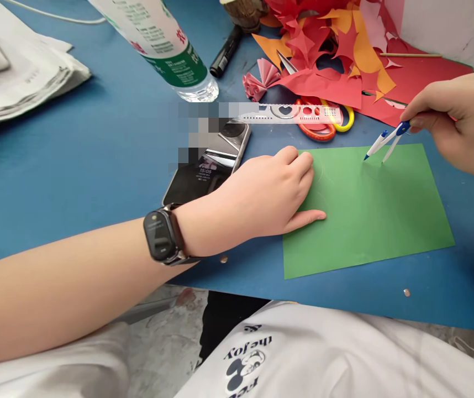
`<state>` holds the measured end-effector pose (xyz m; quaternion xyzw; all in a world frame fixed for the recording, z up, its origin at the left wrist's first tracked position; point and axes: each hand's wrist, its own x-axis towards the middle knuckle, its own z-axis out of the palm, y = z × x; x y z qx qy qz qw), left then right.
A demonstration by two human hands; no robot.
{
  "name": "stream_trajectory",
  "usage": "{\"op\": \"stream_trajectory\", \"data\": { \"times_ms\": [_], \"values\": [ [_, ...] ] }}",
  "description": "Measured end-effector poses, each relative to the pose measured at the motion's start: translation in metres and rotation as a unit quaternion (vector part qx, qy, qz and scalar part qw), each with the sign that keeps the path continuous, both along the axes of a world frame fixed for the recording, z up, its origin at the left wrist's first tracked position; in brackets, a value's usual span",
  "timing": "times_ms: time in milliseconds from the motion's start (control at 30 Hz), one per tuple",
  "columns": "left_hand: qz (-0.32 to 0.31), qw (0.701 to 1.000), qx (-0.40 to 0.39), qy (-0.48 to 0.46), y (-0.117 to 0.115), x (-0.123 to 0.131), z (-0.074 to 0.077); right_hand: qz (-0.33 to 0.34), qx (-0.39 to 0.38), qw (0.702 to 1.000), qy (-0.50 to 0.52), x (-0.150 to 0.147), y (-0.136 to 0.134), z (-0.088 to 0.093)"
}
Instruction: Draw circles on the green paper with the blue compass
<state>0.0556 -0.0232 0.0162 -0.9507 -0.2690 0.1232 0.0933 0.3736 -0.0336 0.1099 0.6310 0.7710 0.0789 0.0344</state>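
Note:
A sheet of green paper (369, 215) lies on the blue table. Across its left edge rests my left hand (278, 190), pressing it down with the thumb stretched out and the other fingers bent over the paper. My right hand (448, 119) pinches the blue top of a white-and-blue drawing compass (394, 135). The compass legs are slightly spread, their tips at the upper part of the sheet. Faint curved lines show on the paper beside my left fingers. A phone (207, 171) lies partly behind my left wrist.
Behind the sheet are red-and-yellow-handled scissors (317, 132), a clear stencil ruler (278, 113) and red and orange paper scraps (345, 50). A water bottle (187, 63), a black marker (225, 52) and stacked papers (21, 83) are farther left.

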Motion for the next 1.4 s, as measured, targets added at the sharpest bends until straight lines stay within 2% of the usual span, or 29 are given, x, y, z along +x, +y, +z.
{"op": "stream_trajectory", "data": {
  "times_ms": [133,267,467,633,867,1033,1167,1400],
  "values": [
    [0.017,0.999,-0.028,0.003,0.000,0.000,0.004,-0.005,-0.010,1.000,-0.016,-0.006,-0.001,0.001],
    [0.029,0.998,-0.046,-0.012,0.001,-0.003,0.001,-0.007,-0.014,0.999,-0.040,-0.013,-0.003,0.003],
    [0.005,1.000,-0.008,-0.022,0.002,-0.010,-0.007,-0.012,-0.019,0.999,-0.033,-0.018,0.000,0.003],
    [0.004,1.000,-0.004,-0.003,0.001,-0.008,-0.001,-0.033,-0.013,0.999,-0.004,-0.012,0.001,0.001],
    [0.010,1.000,-0.003,0.029,0.001,-0.005,0.000,-0.043,-0.020,0.999,-0.022,-0.007,0.003,0.000],
    [0.023,0.999,-0.024,-0.002,0.001,-0.006,0.000,-0.078,-0.022,0.996,-0.025,-0.001,0.006,-0.001],
    [0.023,1.000,-0.019,-0.001,0.000,-0.006,0.000,-0.119,-0.044,0.987,-0.093,0.003,0.008,-0.002],
    [0.040,0.995,-0.041,-0.077,0.005,-0.016,-0.013,-0.082,-0.020,0.991,-0.105,0.008,0.003,-0.001]
  ]
}}
